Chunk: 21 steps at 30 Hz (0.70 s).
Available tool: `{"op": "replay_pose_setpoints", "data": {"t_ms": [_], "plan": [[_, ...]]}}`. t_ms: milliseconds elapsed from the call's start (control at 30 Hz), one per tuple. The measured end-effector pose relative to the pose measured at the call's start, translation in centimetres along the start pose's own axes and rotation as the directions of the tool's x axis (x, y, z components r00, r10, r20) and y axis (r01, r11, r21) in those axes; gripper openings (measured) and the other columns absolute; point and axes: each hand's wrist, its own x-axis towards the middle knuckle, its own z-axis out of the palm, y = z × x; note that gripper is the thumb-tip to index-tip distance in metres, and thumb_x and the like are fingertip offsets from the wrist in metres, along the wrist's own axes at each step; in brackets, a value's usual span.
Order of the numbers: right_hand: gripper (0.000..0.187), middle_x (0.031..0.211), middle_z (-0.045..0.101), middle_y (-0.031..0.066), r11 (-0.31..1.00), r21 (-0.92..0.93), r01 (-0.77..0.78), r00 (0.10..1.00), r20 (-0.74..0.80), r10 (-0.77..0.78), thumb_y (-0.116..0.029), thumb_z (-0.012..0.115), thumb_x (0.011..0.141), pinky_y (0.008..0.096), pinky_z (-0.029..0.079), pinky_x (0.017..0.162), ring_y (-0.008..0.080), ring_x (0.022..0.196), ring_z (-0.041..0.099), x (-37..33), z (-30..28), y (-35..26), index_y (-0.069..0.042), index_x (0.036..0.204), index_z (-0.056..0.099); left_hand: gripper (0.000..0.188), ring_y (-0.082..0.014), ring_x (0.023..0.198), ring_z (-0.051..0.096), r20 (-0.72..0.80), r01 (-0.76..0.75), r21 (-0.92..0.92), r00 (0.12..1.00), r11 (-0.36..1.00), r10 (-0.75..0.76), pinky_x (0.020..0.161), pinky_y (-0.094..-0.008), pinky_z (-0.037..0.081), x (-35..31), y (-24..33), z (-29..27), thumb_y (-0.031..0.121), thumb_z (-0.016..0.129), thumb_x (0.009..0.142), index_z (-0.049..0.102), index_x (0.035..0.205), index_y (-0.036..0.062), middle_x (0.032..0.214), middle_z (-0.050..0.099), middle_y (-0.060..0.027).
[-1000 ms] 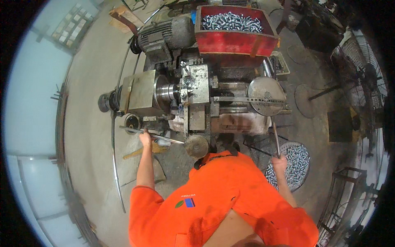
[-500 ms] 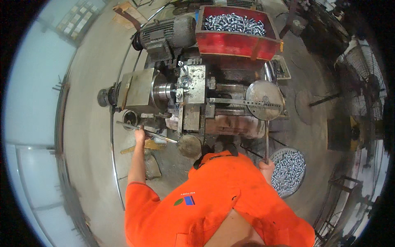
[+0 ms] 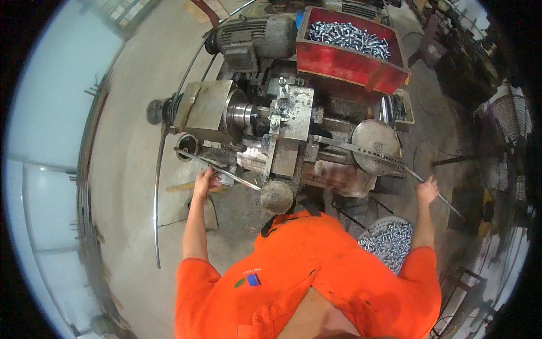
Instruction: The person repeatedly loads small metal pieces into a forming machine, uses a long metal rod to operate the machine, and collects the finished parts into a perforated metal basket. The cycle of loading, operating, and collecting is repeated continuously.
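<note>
My left hand (image 3: 207,181) is at the left metal lever rod (image 3: 237,178), touching its lower side with the fingers loosely apart rather than wrapped round it. That rod runs down to a round metal disc (image 3: 276,196) at the machine's front. My right hand (image 3: 427,190) is closed round the right lever rod (image 3: 449,204), which slants outward from a larger round disc (image 3: 377,147). A flat perforated bar (image 3: 361,150) crosses this disc toward the slide. Between my hands stands the lathe-like machine, with its shiny spindle chuck (image 3: 240,114) and oily tool block (image 3: 298,113).
A red bin (image 3: 350,70) full of small shiny metal pieces sits behind the machine, beside an electric motor (image 3: 257,38). A round basket (image 3: 389,240) of similar pieces stands at my right. A long bar (image 3: 158,209) reaches down on the left; a fan (image 3: 508,121) is far right.
My right hand has swung the right lever outward and away from my body, turning the large disc and bar. My left hand's grip has loosened. The whole view has shifted.
</note>
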Motion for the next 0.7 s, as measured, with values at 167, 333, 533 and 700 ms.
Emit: {"op": "replay_pose_setpoints", "data": {"t_ms": [167, 333, 533, 700], "plan": [[0.062, 0.119, 0.052, 0.0222, 0.861, 0.498, 0.099, 0.970, -0.243, 0.028, -0.021, 0.065, 0.059, 0.0422, 0.045, 0.086, 0.0370, 0.103, 0.053, -8.9, -1.4, -5.9, -0.007, 0.118, 0.052, 0.051, -0.0258, 0.068, 0.065, -0.161, -0.009, 0.425, 0.983, 0.905, 0.085, 0.058, -0.0364, 0.052, 4.5, -7.5, -6.6, 0.045, 0.051, 0.086, 0.055, 0.106, -0.0010, 0.087, 0.065, -0.0160], [0.029, 0.089, 0.063, 0.0208, 0.903, 0.426, 0.060, 0.835, 0.473, -0.280, -0.029, 0.060, 0.073, 0.0410, 0.049, 0.078, 0.0353, 0.086, 0.061, -22.7, 6.8, -1.7, -0.005, 0.085, 0.068, 0.045, -0.0357, 0.088, 0.061, 0.020, -0.075, 0.970, 0.972, 0.230, 0.234, 0.073, -0.0455, 0.049, 6.9, -4.3, -2.6, 0.040, 0.054, 0.082, 0.056, 0.113, 0.0075, 0.100, 0.062, -0.0203], [0.015, 0.066, 0.061, 0.0096, 0.857, 0.410, -0.312, 0.736, 0.674, -0.055, -0.016, 0.057, 0.072, 0.0333, 0.044, 0.051, 0.0222, 0.057, 0.057, -27.1, 9.0, 2.6, -0.004, 0.067, 0.064, 0.034, -0.0305, 0.086, 0.063, 0.319, -0.267, 0.934, 0.923, -0.238, 0.216, 0.069, -0.0437, 0.051, 10.7, -7.8, -2.1, 0.037, 0.050, 0.083, 0.062, 0.102, 0.0111, 0.097, 0.065, -0.0123], [0.018, 0.061, 0.061, 0.0099, 0.817, 0.521, -0.247, 0.829, 0.551, -0.101, -0.008, 0.057, 0.064, 0.0295, 0.044, 0.045, 0.0161, 0.048, 0.057, -27.2, 5.1, 0.9, 0.000, 0.076, 0.067, 0.032, -0.0312, 0.090, 0.062, -0.273, 0.136, 0.914, 0.903, 0.383, 0.332, 0.075, -0.0437, 0.050, 10.1, -14.7, 4.1, 0.033, 0.050, 0.083, 0.061, 0.102, 0.0089, 0.097, 0.064, -0.0131]]}}
